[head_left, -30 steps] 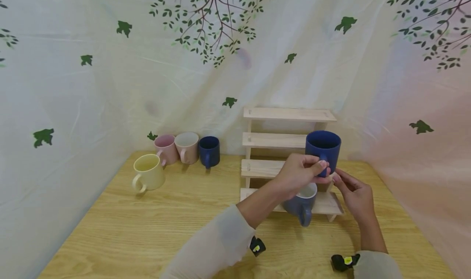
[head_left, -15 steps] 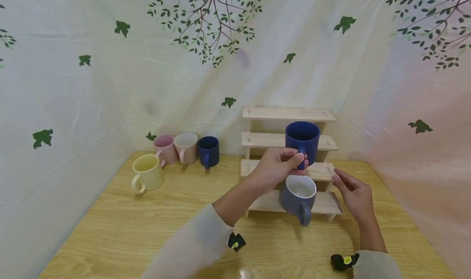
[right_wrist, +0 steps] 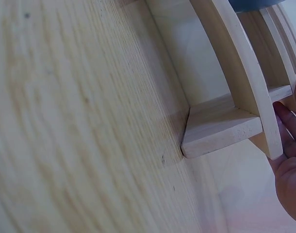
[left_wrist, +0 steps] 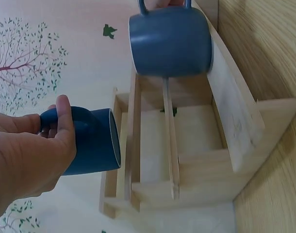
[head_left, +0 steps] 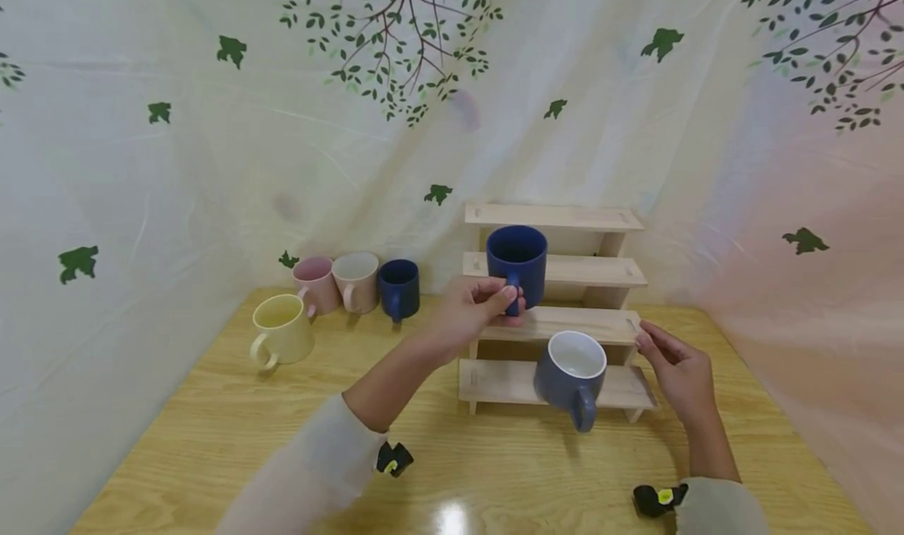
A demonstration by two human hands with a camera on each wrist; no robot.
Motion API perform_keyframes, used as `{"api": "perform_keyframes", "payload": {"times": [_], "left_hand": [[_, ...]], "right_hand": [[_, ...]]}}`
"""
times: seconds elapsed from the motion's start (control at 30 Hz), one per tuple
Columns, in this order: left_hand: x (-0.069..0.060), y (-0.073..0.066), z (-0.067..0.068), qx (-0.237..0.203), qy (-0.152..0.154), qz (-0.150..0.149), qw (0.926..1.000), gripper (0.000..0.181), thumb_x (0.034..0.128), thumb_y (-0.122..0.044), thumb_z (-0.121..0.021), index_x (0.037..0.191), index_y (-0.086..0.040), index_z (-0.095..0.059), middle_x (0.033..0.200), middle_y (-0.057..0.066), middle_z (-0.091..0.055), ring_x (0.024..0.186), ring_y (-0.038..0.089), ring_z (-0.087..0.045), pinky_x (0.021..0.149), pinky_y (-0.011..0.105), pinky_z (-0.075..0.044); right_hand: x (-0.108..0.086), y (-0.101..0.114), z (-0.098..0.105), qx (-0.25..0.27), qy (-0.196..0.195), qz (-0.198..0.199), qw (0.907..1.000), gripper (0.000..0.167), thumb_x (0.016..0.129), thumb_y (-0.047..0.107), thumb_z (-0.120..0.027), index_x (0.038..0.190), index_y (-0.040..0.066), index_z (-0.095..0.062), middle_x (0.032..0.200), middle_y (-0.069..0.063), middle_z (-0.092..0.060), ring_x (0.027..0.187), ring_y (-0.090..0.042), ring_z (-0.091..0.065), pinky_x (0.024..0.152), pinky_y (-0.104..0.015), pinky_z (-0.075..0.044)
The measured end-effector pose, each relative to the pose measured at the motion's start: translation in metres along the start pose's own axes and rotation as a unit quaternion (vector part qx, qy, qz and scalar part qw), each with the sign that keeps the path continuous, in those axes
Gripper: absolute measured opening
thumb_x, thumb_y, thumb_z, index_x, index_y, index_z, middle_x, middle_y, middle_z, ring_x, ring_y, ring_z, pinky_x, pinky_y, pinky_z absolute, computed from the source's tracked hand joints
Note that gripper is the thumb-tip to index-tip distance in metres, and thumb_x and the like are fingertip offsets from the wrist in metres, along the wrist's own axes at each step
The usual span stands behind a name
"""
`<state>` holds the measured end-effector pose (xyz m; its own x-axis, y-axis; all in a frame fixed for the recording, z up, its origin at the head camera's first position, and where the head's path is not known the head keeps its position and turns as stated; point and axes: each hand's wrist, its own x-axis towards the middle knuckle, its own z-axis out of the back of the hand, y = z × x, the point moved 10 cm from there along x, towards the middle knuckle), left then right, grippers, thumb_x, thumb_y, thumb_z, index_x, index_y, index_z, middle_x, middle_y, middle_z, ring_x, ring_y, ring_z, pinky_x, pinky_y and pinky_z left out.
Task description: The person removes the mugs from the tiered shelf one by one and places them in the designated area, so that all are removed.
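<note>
My left hand (head_left: 469, 315) grips a dark blue mug (head_left: 526, 260) by its handle and holds it upright in front of the left part of the wooden tiered rack (head_left: 586, 272). In the left wrist view the fingers curl round the handle of that mug (left_wrist: 92, 145). My right hand (head_left: 678, 370) pinches the right end of the rack's second board from the bottom. A grey-blue mug (head_left: 568, 378), white inside, sits on the lowest board with its handle pointing forward. At the right edge of the right wrist view, my right hand (right_wrist: 291, 179) is only partly visible.
On the left of the wooden table (head_left: 339, 441) stand a yellow mug (head_left: 293, 331), a pink mug (head_left: 321, 288), a pale mug with a white inside (head_left: 360, 288) and a smaller dark blue mug (head_left: 400, 292). A leaf-printed curtain (head_left: 339, 166) hangs behind.
My left hand has carried the dark blue mug leftward and slightly up, away from my right hand, uncovering the grey-blue mug. My right hand stays at the rack's edge.
</note>
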<state>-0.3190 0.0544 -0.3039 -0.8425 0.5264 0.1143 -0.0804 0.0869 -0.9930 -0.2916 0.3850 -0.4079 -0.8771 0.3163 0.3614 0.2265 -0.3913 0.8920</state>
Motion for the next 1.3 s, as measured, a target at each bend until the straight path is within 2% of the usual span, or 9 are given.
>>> {"api": "perform_keyframes", "payload": {"times": [0.1, 0.33, 0.47, 0.73, 0.9, 1.07, 1.3], "left_hand": [[-0.008, -0.002, 0.015, 0.012, -0.005, -0.006, 0.9999, 0.028, 0.1061, -0.014, -0.056, 0.122, 0.007, -0.066, 0.121, 0.028, -0.066, 0.104, 0.03, -0.073, 0.098, 0.037, -0.055], [-0.024, -0.008, 0.048, 0.015, -0.029, -0.052, 0.9981, 0.026, 0.105, -0.008, -0.057, 0.117, 0.013, -0.066, 0.107, 0.02, -0.069, 0.1, 0.028, -0.071, 0.092, 0.037, -0.059], [-0.035, -0.008, 0.067, 0.021, -0.033, -0.059, 0.9975, 0.025, 0.1051, -0.005, -0.056, 0.116, 0.016, -0.065, 0.104, 0.02, -0.068, 0.104, 0.033, -0.069, 0.093, 0.039, -0.058], [-0.061, -0.002, 0.105, 0.03, -0.047, -0.045, 0.9974, 0.027, 0.1054, -0.008, -0.055, 0.116, 0.015, -0.064, 0.107, 0.019, -0.066, 0.102, 0.025, -0.072, 0.095, 0.038, -0.057], [-0.073, 0.002, 0.126, 0.04, -0.058, -0.049, 0.9963, 0.027, 0.1053, -0.007, -0.056, 0.117, 0.017, -0.062, 0.11, 0.021, -0.063, 0.103, 0.026, -0.071, 0.095, 0.04, -0.057], [-0.085, 0.01, 0.146, 0.069, -0.064, -0.047, 0.9944, 0.029, 0.1057, -0.008, -0.055, 0.117, 0.018, -0.062, 0.112, 0.022, -0.061, 0.105, 0.029, -0.071, 0.094, 0.039, -0.057], [-0.102, 0.03, 0.171, 0.089, -0.063, -0.012, 0.9939, 0.032, 0.1077, -0.009, -0.052, 0.115, 0.02, -0.06, 0.107, 0.019, -0.061, 0.103, 0.02, -0.071, 0.094, 0.035, -0.057]], "right_hand": [[-0.001, 0.003, 0.0, 0.002, 0.003, 0.0, 1.0, 0.041, 0.1, 0.013, -0.068, 0.134, -0.008, -0.061, 0.095, 0.023, -0.071, 0.085, 0.006, -0.07, 0.075, -0.012, -0.055], [0.003, -0.008, 0.001, -0.006, -0.001, -0.001, 1.0, 0.041, 0.1, 0.015, -0.068, 0.136, -0.004, -0.062, 0.097, 0.023, -0.071, 0.086, 0.008, -0.069, 0.076, -0.009, -0.054], [0.005, -0.01, 0.001, 0.003, -0.002, 0.002, 1.0, 0.041, 0.1, 0.013, -0.068, 0.136, -0.006, -0.061, 0.098, 0.022, -0.071, 0.086, 0.006, -0.07, 0.076, -0.009, -0.054], [0.004, -0.009, 0.0, 0.007, 0.005, 0.0, 1.0, 0.042, 0.1, 0.012, -0.068, 0.136, -0.007, -0.06, 0.098, 0.021, -0.072, 0.086, 0.006, -0.069, 0.076, -0.009, -0.054], [0.005, -0.012, 0.001, -0.001, 0.0, 0.0, 1.0, 0.042, 0.099, 0.015, -0.069, 0.136, -0.004, -0.062, 0.097, 0.022, -0.071, 0.086, 0.007, -0.069, 0.076, -0.009, -0.054], [0.004, -0.011, 0.001, -0.008, 0.0, 0.002, 1.0, 0.042, 0.099, 0.017, -0.069, 0.136, -0.003, -0.062, 0.099, 0.023, -0.071, 0.087, 0.008, -0.068, 0.077, -0.009, -0.054], [-0.003, 0.011, 0.0, -0.006, 0.002, 0.008, 1.0, 0.04, 0.1, 0.013, -0.068, 0.133, -0.007, -0.063, 0.096, 0.021, -0.071, 0.085, 0.006, -0.07, 0.075, -0.01, -0.054]]}}
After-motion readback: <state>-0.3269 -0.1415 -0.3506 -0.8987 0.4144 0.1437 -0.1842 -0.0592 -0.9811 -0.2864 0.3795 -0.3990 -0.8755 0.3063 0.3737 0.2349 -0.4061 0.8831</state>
